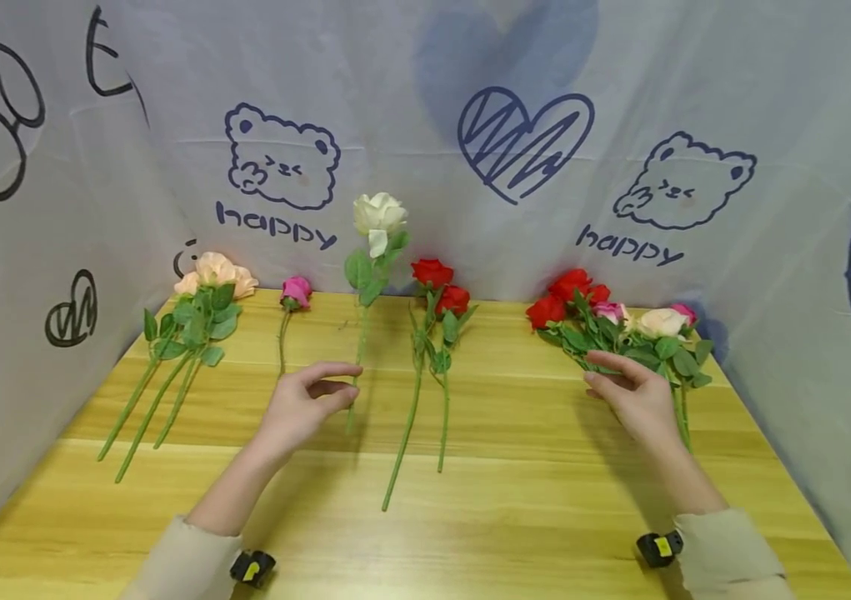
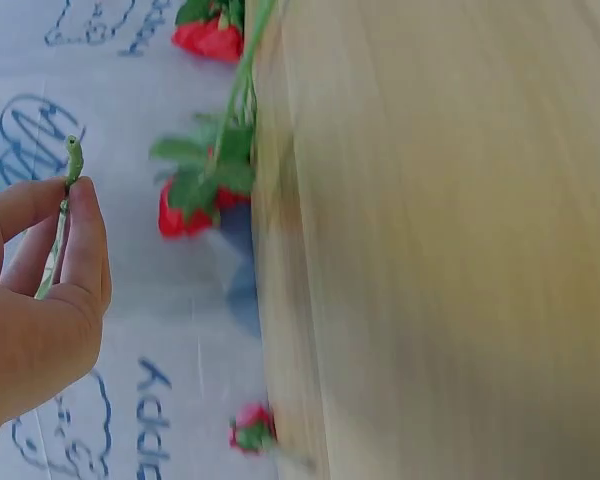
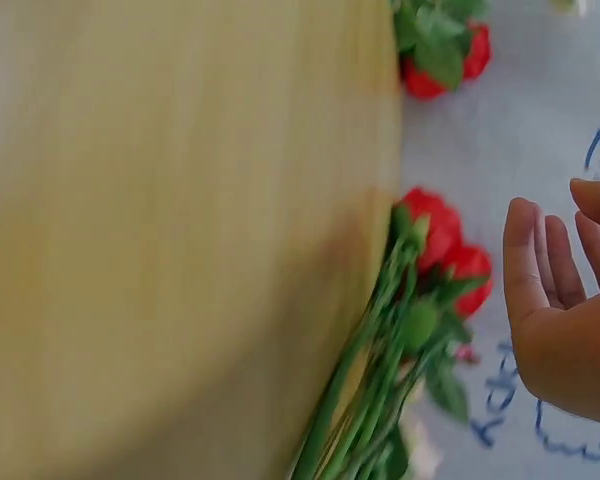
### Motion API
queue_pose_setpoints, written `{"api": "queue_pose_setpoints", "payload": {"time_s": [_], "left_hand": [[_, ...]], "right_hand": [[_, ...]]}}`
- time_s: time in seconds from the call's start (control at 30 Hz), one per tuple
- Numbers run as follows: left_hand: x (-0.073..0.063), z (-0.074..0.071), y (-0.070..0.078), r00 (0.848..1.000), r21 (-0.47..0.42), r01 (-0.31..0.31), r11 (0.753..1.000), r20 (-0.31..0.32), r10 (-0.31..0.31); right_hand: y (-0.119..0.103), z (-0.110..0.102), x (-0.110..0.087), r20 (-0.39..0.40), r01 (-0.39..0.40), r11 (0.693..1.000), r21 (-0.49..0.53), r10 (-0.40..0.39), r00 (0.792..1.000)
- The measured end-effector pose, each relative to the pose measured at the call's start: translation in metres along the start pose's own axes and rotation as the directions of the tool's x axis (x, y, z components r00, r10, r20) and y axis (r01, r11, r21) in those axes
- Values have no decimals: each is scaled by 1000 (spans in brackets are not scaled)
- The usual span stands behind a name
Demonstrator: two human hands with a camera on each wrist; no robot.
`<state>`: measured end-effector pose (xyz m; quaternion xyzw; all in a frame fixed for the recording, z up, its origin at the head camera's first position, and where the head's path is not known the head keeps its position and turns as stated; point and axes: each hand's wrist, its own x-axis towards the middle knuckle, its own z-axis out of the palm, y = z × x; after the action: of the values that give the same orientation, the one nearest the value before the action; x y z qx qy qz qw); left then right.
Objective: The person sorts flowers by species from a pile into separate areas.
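My left hand (image 1: 296, 415) pinches the green stem of a white rose (image 1: 380, 215) between thumb and fingers. The rose stands upright above the table, bloom at the top and leaves below it. In the left wrist view the cut end of its stem (image 2: 75, 155) pokes out past my fingertips. My right hand (image 1: 638, 402) hangs in the air in front of a mixed bunch of flowers (image 1: 573, 285) at the right, fingers loosely bent. Nothing lies between its thumb and fingers in the right wrist view. That bunch has red, pink and cream blooms, and my hand hides part of its stems.
Two red roses (image 1: 433, 273) lie at the middle of the wooden table (image 1: 470, 542). Left of the white rose lies a single pink rose (image 1: 296, 292). Several peach roses (image 1: 217, 272) rest at the far left. A printed white curtain (image 1: 395, 100) hangs behind and around the sides.
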<state>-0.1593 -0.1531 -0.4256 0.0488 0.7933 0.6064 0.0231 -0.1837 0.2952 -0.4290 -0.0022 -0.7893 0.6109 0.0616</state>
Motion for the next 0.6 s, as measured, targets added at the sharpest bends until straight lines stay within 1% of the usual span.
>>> {"api": "queue_pose_setpoints", "payload": {"time_s": [0.2,0.33,0.43,0.53,0.6], "left_hand": [[-13,-40,-8,998,53,45,998,-41,-43],[-21,-68,-15,997,97,67,993,-51,-62],[-24,-90,-21,995,154,90,984,-54,-83],[-24,-110,-27,992,223,124,967,-54,-115],[-23,-123,-31,991,252,137,958,-45,-130]], "right_hand": [[22,-37,-11,-9,-30,993,-113,29,1000],[29,-53,-16,4,-62,980,-188,64,998],[31,-60,-19,15,-106,963,-249,113,993],[34,-64,-20,23,-153,933,-325,170,985],[35,-66,-20,26,-178,914,-364,201,979]]}}
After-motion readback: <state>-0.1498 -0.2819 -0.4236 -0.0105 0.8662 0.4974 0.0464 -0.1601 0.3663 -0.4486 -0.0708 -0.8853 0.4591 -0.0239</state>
